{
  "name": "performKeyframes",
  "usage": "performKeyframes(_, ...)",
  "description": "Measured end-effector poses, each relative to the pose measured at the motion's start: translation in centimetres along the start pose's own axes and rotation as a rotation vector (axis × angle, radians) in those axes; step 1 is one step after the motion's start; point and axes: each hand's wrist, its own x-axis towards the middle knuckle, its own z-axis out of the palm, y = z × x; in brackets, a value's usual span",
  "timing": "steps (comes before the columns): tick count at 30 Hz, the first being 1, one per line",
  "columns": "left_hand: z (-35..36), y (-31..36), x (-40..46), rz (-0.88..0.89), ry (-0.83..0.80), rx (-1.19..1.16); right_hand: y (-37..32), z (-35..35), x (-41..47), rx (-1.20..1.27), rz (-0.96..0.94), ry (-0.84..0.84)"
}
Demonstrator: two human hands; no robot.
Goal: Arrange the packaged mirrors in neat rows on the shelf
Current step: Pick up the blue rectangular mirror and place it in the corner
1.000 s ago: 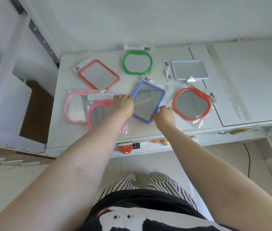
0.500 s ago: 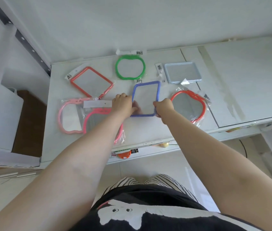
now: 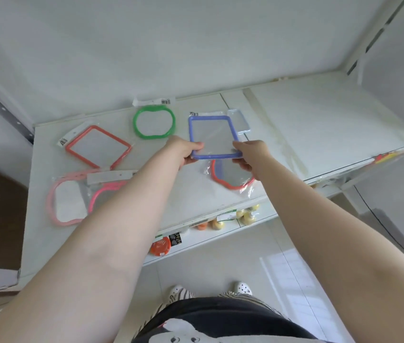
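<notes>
A white shelf (image 3: 319, 134) fills the middle of the view, and seven packaged mirrors are counted on or above it. Both forearms are stretched forward from the bottom of the frame and meet over the shelf's middle.

The blue-framed mirror (image 3: 213, 137), rectangular, is held between the two hands, partly over the pale blue mirror and the red rounded one. Its near left corner is gripped by the left hand (image 3: 184, 151), thumb laid on top of the frame and fingers curled beneath. Its near right corner is gripped by the right hand (image 3: 251, 154) in the same manner, thumb on top, fingers underneath.

Of the other six, one red rectangular mirror (image 3: 98, 147) is seen lying at an angle on the left of the shelf, and one green rounded mirror (image 3: 154, 125) near the back wall. One light pink rounded mirror (image 3: 66, 203) lies at the front left, overlapped by one brighter pink mirror (image 3: 104, 191) that is partly hidden by the left forearm. One red rounded mirror (image 3: 230, 177) lies below the right hand, partly covered. One pale blue mirror (image 3: 241, 121) is glimpsed behind the blue-framed one, mostly hidden.

On the lower shelf (image 3: 220, 233) several small orange and yellow items are seen, too small to identify.
</notes>
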Motion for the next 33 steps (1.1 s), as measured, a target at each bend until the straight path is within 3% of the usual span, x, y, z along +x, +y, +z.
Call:
performKeyframes(5,8.2,0.5,-1.3,0.072,-0.038,0.017,1.2,-7.6,0.1,0.199,-0.006,0.061)
performKeyframes(8,14.2,0.9,-2.7,0.052,-0.154,-0.002,1.8,-13.6,0.4,0.325,-0.009,0.104)
performKeyframes(13,24.2,0.7,-4.9,-0.044,-0.375,-0.026,3.6,-25.5,1.7,0.315,0.013,0.175)
performKeyframes(23,42.5,-0.7,-4.7,-0.087,-0.323,-0.005,8.4,-42.2,5.8,0.332,0.111,0.279)
performKeyframes(33,53.0,2.7,0.9,-0.073,-0.356,0.104,8.0,-50.1,13.3,0.307,0.118,0.376)
